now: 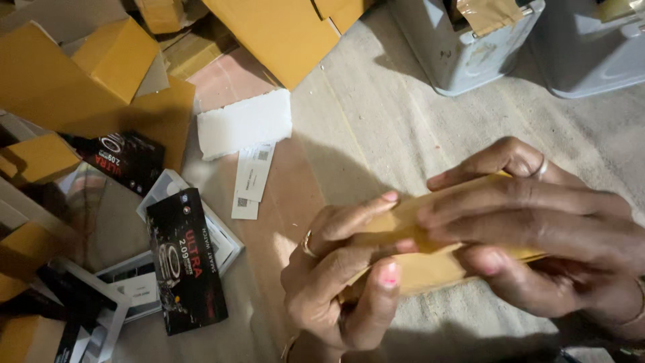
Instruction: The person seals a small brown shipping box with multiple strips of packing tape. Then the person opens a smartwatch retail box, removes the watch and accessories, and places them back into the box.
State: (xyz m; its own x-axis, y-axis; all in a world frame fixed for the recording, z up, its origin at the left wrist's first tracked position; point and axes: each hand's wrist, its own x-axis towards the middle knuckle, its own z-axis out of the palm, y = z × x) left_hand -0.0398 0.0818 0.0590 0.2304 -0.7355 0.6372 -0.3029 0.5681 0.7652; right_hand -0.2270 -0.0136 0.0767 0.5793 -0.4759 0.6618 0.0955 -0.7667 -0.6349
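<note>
Both hands grip a flat tan cardboard box (pixel 430 259) above a woven mat (pixel 376 128): left hand (pixel 342 282) clenches its near end, right hand (pixel 531 232) wraps over it. Contents possibly hidden. Two grey tins (pixel 463 47) stand behind.

Two black printed boxes (pixel 185 259), two grey metal tins (pixel 463 44), one white foam slab (pixel 245 123), two hands (pixel 349 269)

Flat yellow-brown carton (pixel 430 252) gripped between both hands, long black box (pixel 185 262) lying left, white labels (pixel 252 178) beyond, yellow cartons (pixel 80 87) piled top left

pink-painted nails, rings (pixel 541 168), a wrist bangle (pixel 638 306)
</note>
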